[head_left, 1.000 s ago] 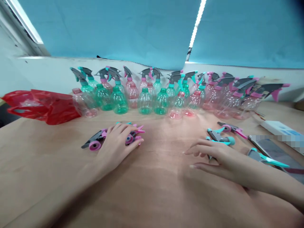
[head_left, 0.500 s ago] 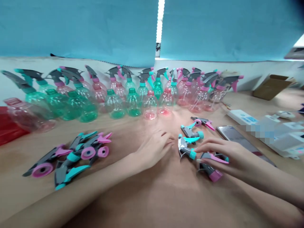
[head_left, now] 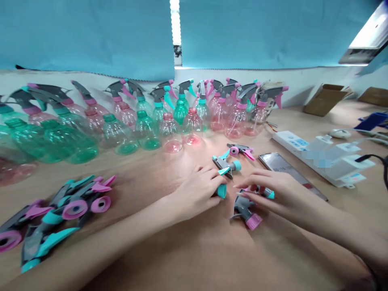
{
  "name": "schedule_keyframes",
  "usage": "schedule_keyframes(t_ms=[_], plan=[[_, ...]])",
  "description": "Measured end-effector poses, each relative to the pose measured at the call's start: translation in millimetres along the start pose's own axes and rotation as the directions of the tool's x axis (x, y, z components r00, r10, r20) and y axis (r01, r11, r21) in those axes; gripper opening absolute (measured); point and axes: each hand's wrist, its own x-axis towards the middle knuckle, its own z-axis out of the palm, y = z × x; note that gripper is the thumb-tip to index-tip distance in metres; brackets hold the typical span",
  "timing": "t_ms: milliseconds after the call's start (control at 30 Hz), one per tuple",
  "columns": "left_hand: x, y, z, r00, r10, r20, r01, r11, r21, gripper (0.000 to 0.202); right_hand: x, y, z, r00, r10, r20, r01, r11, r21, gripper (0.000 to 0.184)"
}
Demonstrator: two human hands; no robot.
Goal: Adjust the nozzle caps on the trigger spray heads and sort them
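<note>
Well, left grip (head_left: 197, 195) round one sprayer (head_left: 222, 191), right grip (head_left: 280, 190) (curled, hold unclear) by two (head_left: 243, 207).

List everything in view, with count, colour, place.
topped spray bottles: over ten, green or pink, back rows
open bottles: at least six, green or pink, front rows
left spray heads: at least five, grey with teal or pink, left pile
right spray heads: at least four, same colours, around the hands
phone: one, dark, right
power strip: one, white, right
chargers: at least three, white, on strip
boxes: two, brown, back right
blue object: one, right edge, unclear
curtain panels: two, blue, behind
table: one, tan, beneath
left hand: one, centre, over a teal-collared spray head
right hand: one, right of centre, over spray heads
</note>
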Motion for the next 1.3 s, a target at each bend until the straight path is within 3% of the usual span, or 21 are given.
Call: schedule_keyframes(t_ms=[100, 167, 333, 533, 733, 1067, 1200, 1300], plan=[[-19.8, -2.3, -5.6, 0.995, -0.061, -0.083, 0.056, 0.996, -0.065, 0.028, 8.2, -4.2, 1.4, 0.999, -0.032, -0.012, 0.032, 0.999, 0.004, 0.016], [-36.0, -2.6, -8.7, 0.981, -0.115, -0.158, 0.104, 0.992, -0.073, 0.025, 16.0, -9.0, 3.4, 0.998, -0.059, 0.008, 0.059, 0.998, 0.004, 0.014], [-71.4, 3.3, -16.6, 0.912, -0.191, -0.363, 0.174, 0.982, -0.078, 0.022, 43.0, -32.3, 10.3, 0.981, -0.19, 0.032, 0.191, 0.981, -0.031, 0.009], [-98.6, 5.2, -18.3, 0.827, -0.213, -0.52, 0.12, 0.971, -0.208, 0.033, 75.8, -65.6, 16.6, 0.925, -0.361, 0.117, 0.364, 0.931, 0.0, 0.009], [-115.9, -6.2, -13.0, 0.843, -0.227, -0.488, 0.132, 0.966, -0.221, 0.023, 95.0, -80.9, 30.2, 0.88, -0.446, 0.165, 0.452, 0.892, 0.001, 0.009], [-119.4, -8.7, -16.0, 0.863, -0.242, -0.442, 0.146, 0.96, -0.241, 0.017, 102.3, -79.8, 33.7, 0.891, -0.406, 0.204, 0.408, 0.912, 0.034, 0.011], [-120.1, -10.5, -15.1, 0.858, -0.246, -0.451, 0.147, 0.959, -0.243, 0.016, 101.2, -77.5, 39.2, 0.891, -0.423, 0.165, 0.393, 0.9, 0.187, 0.014], [-121.6, -12.4, -12.9, 0.844, -0.265, -0.465, 0.16, 0.954, -0.254, 0.018, 101.4, -73.3, 47.8, 0.926, -0.347, 0.152, 0.287, 0.905, 0.316, 0.015]])
